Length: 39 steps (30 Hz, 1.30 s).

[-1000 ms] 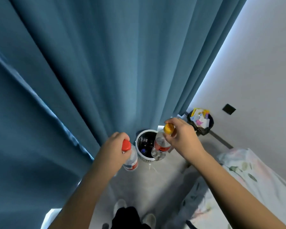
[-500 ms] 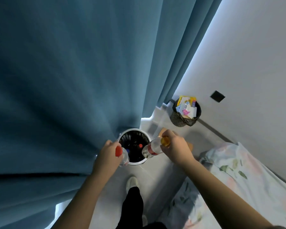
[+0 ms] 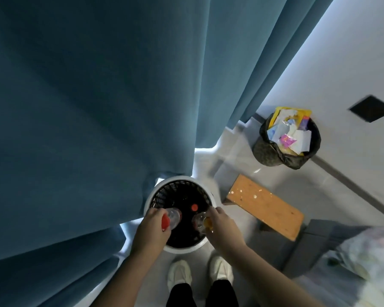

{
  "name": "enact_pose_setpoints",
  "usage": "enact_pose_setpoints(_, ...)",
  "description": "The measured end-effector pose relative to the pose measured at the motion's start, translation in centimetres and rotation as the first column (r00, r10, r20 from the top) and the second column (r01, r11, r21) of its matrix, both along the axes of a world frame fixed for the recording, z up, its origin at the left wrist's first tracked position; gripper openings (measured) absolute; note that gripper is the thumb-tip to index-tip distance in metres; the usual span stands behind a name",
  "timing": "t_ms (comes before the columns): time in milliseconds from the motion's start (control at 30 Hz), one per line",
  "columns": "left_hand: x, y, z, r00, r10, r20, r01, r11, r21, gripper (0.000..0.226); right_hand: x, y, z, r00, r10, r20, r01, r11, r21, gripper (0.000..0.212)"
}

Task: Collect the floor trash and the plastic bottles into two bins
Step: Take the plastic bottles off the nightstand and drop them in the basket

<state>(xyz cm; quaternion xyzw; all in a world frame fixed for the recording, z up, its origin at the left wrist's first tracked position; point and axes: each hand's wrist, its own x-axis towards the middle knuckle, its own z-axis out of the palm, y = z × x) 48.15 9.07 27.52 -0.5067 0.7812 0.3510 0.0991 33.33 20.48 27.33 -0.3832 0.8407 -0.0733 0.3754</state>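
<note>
White bin (image 3: 182, 249) mouth open from above; left hand (image 3: 152, 231) with red-capped bottle (image 3: 173, 217) and right hand (image 3: 223, 227) with orange-capped bottle (image 3: 201, 221) crowd its near half. Curtain (image 3: 98, 107) hangs against the left rim. Wooden stool (image 3: 266, 207) just right; bare floor (image 3: 237, 165) between stool and black bin (image 3: 264, 156).

Blue curtain (image 3: 93, 107), grey floor (image 3: 242, 180), white wall (image 3: 353, 52), wooden stool (image 3: 266, 206).

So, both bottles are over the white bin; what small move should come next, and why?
Probably open both hands and let them drop. The left hand holds the red-capped bottle and the right hand the orange-capped bottle, both over the mouth of the white-rimmed bin.
</note>
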Motion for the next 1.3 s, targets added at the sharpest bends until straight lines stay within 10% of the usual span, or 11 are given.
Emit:
enact_pose_setpoints(733, -2.4, -0.1, -22.4, 0.989, -0.1, 0.107, 0.092, 0.993, 0.08, 0.036, 1.2, -2.3, -21.1, 0.974, 0.183, 0.132, -0.195, 0.977, 0.088, 0.035)
enact_pose_setpoints(1300, -0.4, -0.6, -16.9, 0.978, -0.171, 0.123, 0.154, 0.979, 0.132, 0.054, 0.3, -2.5, -15.9, 0.959, 0.283, 0.005, -0.28, 0.947, 0.159, 0.061)
